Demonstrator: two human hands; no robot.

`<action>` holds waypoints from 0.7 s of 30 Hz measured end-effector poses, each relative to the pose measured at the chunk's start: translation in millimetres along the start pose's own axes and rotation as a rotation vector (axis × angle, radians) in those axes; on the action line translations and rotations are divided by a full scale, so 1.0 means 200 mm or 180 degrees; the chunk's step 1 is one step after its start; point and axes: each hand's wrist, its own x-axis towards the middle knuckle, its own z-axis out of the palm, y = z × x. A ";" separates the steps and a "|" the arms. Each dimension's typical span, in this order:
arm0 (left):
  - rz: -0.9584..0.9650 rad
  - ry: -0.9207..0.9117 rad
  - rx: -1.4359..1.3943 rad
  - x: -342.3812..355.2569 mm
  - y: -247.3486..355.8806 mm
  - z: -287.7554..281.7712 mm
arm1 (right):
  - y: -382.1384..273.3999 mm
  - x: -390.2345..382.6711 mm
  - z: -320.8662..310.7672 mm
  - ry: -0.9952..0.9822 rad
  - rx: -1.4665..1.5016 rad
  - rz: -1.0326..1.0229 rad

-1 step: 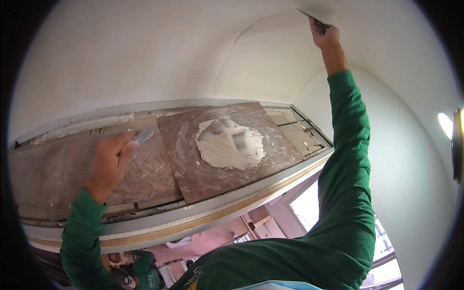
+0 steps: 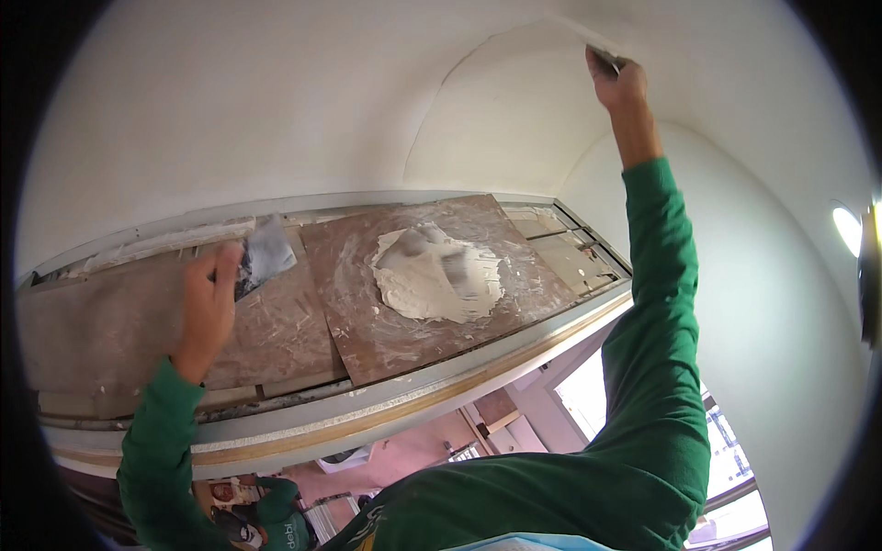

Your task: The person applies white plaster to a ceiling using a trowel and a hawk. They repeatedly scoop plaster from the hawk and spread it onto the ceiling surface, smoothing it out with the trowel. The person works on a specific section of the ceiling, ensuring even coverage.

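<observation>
High at the right, my right hand point(image 2: 622, 87) is closed around the handle of a putty knife point(image 2: 602, 57). Its blade is blurred and lies close to the curved white surface point(image 2: 514, 87); whether they touch I cannot tell. My left hand point(image 2: 208, 308) grips a wide-bladed putty knife point(image 2: 269, 250) above the brown boards, its grey, whitish-smeared blade turned up. To the right of it, a spread mound of wet white plaster point(image 2: 413, 280) covers the middle of a brown board point(image 2: 354, 344).
Under the boards runs a platform with a pale front edge point(image 2: 404, 399). A scuffed second board point(image 2: 101, 317) lies at the left. Down below, a person in green point(image 2: 276, 514) is on the pinkish floor point(image 2: 395, 459). A bright lamp point(image 2: 847, 230) shines at the far right.
My left wrist has turned, so more of the blade's flat face shows. My right hand has come slightly lower, and its putty knife's blade is now smeared by motion. The plaster looks the same.
</observation>
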 end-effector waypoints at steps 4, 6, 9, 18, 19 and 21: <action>-0.2082 0.0945 -0.2699 0.11 0.07 0.14 | 0.04 -0.58 -0.13 -0.0419 0.0052 -0.0255; -0.2490 0.0909 -0.3849 0.11 0.13 0.18 | 0.25 -0.90 -0.16 -0.0557 -0.1242 -0.1079; -0.2842 0.0436 -0.4201 0.13 0.35 0.36 | 0.26 -1.49 0.03 -0.1221 -0.0839 -0.1230; -0.2364 -0.0910 -0.4845 0.03 0.81 0.50 | 0.16 -1.67 0.10 -0.3920 -0.1571 -0.3293; -0.2331 -0.0825 -0.4700 0.02 0.83 0.50 | 0.16 -1.66 0.09 -0.3985 -0.1747 -0.3288; -0.2086 -0.0582 -0.4609 -0.01 0.82 0.49 | 0.21 -1.61 0.06 -0.3892 -0.2109 -0.3252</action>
